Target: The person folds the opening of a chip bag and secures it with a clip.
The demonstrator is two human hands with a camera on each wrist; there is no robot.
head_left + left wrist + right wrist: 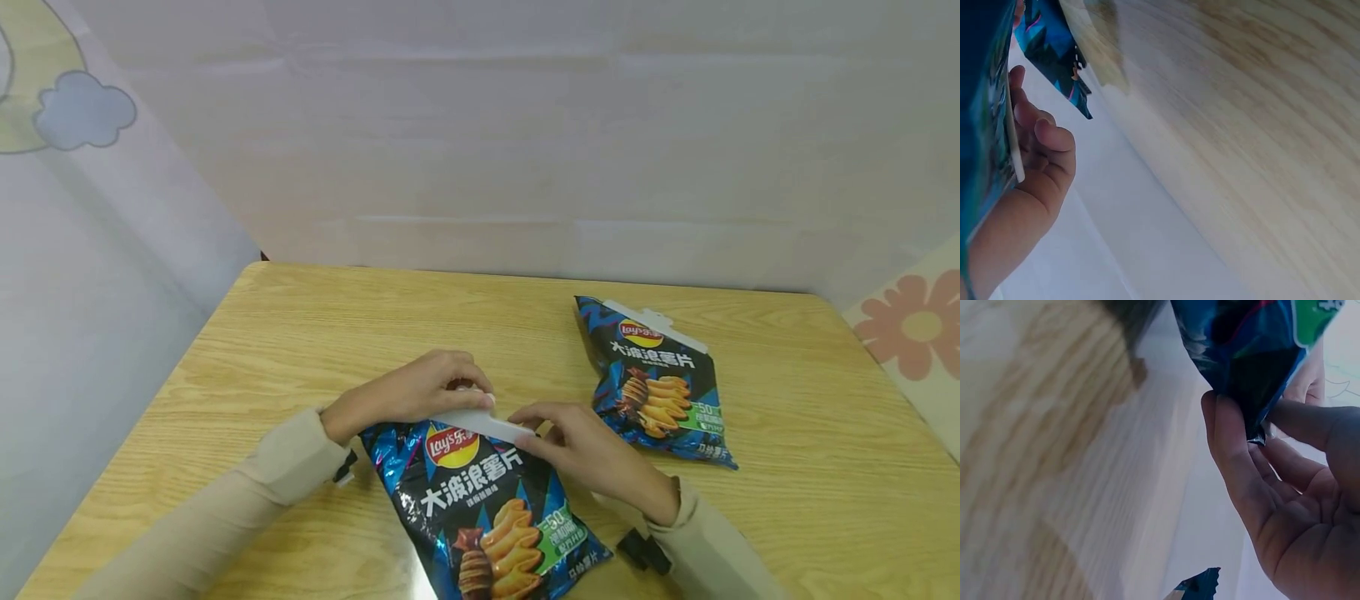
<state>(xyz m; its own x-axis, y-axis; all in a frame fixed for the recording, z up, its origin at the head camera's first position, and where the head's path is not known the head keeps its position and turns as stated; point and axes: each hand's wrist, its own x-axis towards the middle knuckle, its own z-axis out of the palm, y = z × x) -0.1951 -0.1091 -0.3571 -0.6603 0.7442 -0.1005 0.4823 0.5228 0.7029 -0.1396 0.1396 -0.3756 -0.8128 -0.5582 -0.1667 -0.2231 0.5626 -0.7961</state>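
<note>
A blue-black potato chip bag [480, 500] lies at the table's front with a white bag clip [483, 423] across its top edge. My left hand [420, 387] grips the clip near its middle, fingers curled over the far side. At the clip's right end, my right hand [581, 442] pinches the top corner of the bag between thumb and fingers. The right wrist view shows that hand [1291, 494] on the narrow, folded corner of the bag [1254, 369]. In the left wrist view the clip's thin edge [1013, 131] runs beside the curled fingers of the left hand [1044, 137].
Behind and to the right lies a second chip bag [660, 392], with a white clip [656, 325] along its top. Both bags are on a wooden table [300, 333]. A pale cloth backdrop [487, 150] rises behind the table's far edge.
</note>
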